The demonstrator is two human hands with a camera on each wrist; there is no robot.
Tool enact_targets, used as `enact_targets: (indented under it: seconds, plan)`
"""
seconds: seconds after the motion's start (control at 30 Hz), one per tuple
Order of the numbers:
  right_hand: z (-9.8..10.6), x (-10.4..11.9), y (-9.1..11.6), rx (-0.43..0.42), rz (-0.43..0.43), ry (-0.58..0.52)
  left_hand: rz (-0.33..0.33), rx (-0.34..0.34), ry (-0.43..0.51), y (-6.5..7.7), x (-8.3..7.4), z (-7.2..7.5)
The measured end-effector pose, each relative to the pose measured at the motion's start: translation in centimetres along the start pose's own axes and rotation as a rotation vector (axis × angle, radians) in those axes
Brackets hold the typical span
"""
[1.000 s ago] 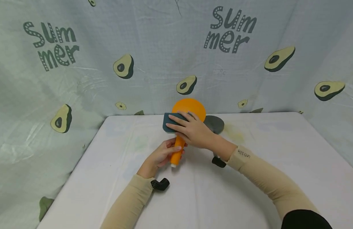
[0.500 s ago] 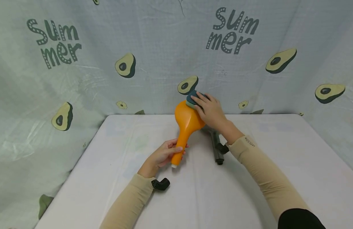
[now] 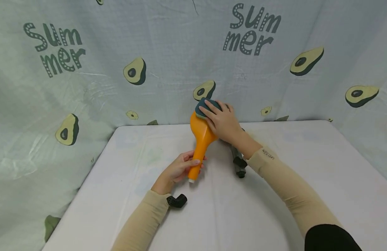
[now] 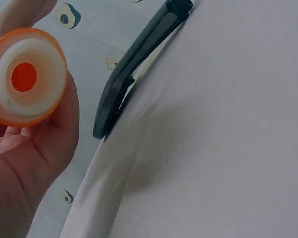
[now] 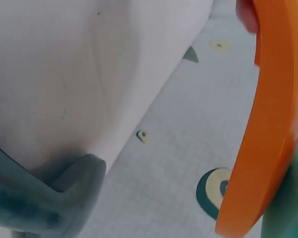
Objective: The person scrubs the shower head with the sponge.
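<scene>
My left hand [image 3: 177,169] grips the handle of an orange handheld shower head [image 3: 201,134], which is tilted with its round head up and away. In the left wrist view, the white hollow end of the handle [image 4: 39,99] faces the camera. My right hand [image 3: 224,123] holds a dark teal sponge [image 3: 203,106] with a lighter green underside against the top of the orange head, fingers spread across it and thumb along its near edge. The right wrist view has the orange head edge-on, with the sponge [image 5: 288,203] beside it.
A dark grey shower head [image 4: 134,64] lies on the white-covered table [image 3: 124,195], partly hidden under my right forearm in the head view. Behind the table hangs a pale curtain [image 3: 168,42] printed with avocados and lettering.
The sponge in my right hand has gone from the neck of the orange shower head up to its top, then slightly leftward. My left hand has stayed almost still on the handle.
</scene>
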State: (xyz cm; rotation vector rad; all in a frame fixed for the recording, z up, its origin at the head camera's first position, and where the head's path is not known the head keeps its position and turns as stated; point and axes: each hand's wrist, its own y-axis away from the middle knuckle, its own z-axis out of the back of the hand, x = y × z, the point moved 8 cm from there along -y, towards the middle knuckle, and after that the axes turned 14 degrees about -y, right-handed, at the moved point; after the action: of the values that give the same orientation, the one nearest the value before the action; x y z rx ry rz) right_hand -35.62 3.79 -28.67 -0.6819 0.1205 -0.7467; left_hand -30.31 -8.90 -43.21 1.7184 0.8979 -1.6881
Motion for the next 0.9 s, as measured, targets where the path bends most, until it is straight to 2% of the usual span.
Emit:
enact_targets:
  seconds: [0.2,0.3,0.37,0.47,0.73,0.83,0.9]
  plan:
    - [0.1,-2.8,-0.1,0.035,-0.190,-0.021,-0.005,0.005,0.007,0.0,0.0,-0.1]
    - [0.0,-3.1,0.2,0.056,-0.231,-0.072,-0.001,0.015,0.010,0.1,0.0,-0.2]
    - [-0.1,-2.8,0.4,0.063,-0.218,-0.116,0.001,0.018,0.013,0.1,-0.1,-0.3]
    - [-0.5,-1.7,0.8,0.064,-0.134,-0.161,0.003,0.012,0.011,0.1,-0.1,-0.3]
    - [-1.4,4.1,2.5,0.055,0.247,-0.200,0.013,0.001,-0.007,0.0,0.1,0.1]
    - [-1.7,5.5,3.0,0.074,0.317,-0.165,0.009,0.006,-0.008,-0.1,0.1,0.0]
    - [-1.9,5.5,2.9,0.078,0.318,-0.153,0.007,0.007,-0.005,-0.1,0.2,0.0]
